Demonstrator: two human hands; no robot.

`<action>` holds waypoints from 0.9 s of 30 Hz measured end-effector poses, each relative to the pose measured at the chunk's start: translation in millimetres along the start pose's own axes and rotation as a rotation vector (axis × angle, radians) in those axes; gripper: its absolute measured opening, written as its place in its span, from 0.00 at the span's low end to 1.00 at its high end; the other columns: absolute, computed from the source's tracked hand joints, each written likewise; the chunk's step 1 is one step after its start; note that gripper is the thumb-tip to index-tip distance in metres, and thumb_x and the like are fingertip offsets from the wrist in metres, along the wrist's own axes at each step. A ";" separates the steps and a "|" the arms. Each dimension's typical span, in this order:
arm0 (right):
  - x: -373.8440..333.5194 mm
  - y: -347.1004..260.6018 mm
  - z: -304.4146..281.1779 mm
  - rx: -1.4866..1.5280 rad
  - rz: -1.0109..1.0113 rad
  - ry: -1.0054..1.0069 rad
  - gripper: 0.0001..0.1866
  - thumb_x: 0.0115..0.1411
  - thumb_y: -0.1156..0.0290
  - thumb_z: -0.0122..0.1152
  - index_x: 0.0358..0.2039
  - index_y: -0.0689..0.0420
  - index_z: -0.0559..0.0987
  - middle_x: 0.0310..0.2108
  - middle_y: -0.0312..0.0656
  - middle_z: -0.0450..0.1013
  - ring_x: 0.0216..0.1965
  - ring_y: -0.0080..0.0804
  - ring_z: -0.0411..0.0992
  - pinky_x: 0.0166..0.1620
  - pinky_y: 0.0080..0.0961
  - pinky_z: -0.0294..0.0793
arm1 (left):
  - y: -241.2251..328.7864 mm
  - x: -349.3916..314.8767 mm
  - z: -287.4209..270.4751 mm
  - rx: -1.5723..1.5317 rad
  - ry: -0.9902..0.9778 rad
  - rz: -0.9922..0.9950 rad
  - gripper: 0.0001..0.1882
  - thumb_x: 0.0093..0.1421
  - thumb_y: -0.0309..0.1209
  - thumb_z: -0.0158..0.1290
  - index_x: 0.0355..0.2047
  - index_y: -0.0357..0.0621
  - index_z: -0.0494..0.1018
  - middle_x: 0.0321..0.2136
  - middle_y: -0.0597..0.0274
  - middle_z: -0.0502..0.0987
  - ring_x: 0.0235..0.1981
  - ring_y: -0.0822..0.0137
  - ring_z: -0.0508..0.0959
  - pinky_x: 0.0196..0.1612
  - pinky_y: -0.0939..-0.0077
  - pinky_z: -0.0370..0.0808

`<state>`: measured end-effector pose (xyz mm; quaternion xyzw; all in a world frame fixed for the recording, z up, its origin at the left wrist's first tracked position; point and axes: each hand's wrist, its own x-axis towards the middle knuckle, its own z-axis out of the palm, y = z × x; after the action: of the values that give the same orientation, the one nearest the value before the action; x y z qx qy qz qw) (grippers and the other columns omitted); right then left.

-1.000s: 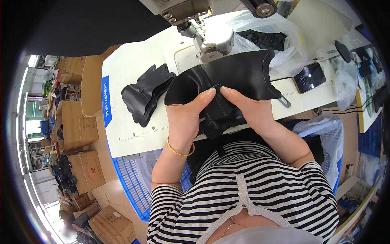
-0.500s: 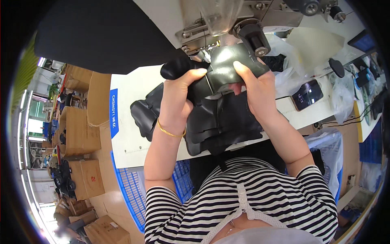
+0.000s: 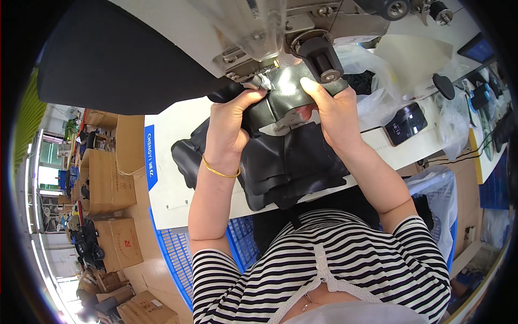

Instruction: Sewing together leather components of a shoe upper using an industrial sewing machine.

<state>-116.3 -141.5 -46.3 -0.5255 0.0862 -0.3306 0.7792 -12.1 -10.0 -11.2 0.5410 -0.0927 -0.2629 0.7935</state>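
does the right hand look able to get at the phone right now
Probably yes, if the right hand lets go of the black piece: the phone lies to its right on the white table, and nothing seems to stand between.

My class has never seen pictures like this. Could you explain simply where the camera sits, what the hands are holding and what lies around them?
There is no robot here. A camera on the person's head looks down through a wide lens, which bends straight edges. The left hand and right hand hold a shiny black piece under a sewing machine, thumbs on top. More black pieces lie on the white table; a phone lies to the right.
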 end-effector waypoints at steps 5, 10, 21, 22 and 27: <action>-0.8 1.1 -1.2 -0.005 0.009 -0.004 0.09 0.61 0.73 0.52 0.39 0.63 0.75 0.26 0.37 0.74 0.21 0.20 0.72 0.21 0.15 0.70 | -1.4 0.8 -2.7 0.027 -0.022 0.019 0.06 0.48 0.16 0.58 0.28 0.33 0.77 0.29 0.60 0.78 0.30 0.69 0.77 0.37 0.75 0.75; -0.7 0.5 -2.6 -0.025 0.003 -0.015 0.08 0.61 0.72 0.53 0.38 0.63 0.75 0.26 0.36 0.74 0.22 0.19 0.72 0.22 0.15 0.70 | -1.8 1.5 -1.9 0.033 -0.026 0.027 0.06 0.48 0.16 0.58 0.28 0.34 0.77 0.29 0.60 0.78 0.31 0.69 0.77 0.38 0.75 0.75; -1.2 -3.2 -4.2 -0.013 0.011 -0.071 0.08 0.61 0.73 0.52 0.38 0.62 0.73 0.23 0.37 0.74 0.22 0.18 0.71 0.23 0.14 0.70 | 0.6 13.6 -12.3 0.082 -0.058 0.016 0.06 0.49 0.15 0.56 0.30 0.30 0.77 0.30 0.57 0.78 0.32 0.67 0.78 0.39 0.75 0.76; -1.1 -3.3 -5.6 -0.018 0.019 -0.087 0.07 0.61 0.74 0.51 0.38 0.63 0.73 0.23 0.38 0.74 0.22 0.18 0.71 0.22 0.14 0.69 | 0.2 11.6 -11.3 0.082 -0.058 0.016 0.06 0.49 0.15 0.56 0.30 0.30 0.77 0.30 0.57 0.78 0.32 0.67 0.78 0.39 0.75 0.76; 0.0 -3.6 -7.2 -0.047 0.024 -0.113 0.07 0.61 0.74 0.51 0.38 0.63 0.73 0.22 0.39 0.73 0.20 0.18 0.70 0.22 0.14 0.69 | 2.5 11.6 -13.4 0.019 -0.084 -0.036 0.07 0.50 0.15 0.56 0.31 0.32 0.77 0.33 0.57 0.78 0.34 0.67 0.78 0.40 0.75 0.75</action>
<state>-121.4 -147.8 -46.2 -0.5602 0.0563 -0.2889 0.7743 4.3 -4.5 -15.9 0.5384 -0.1188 -0.2989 0.7789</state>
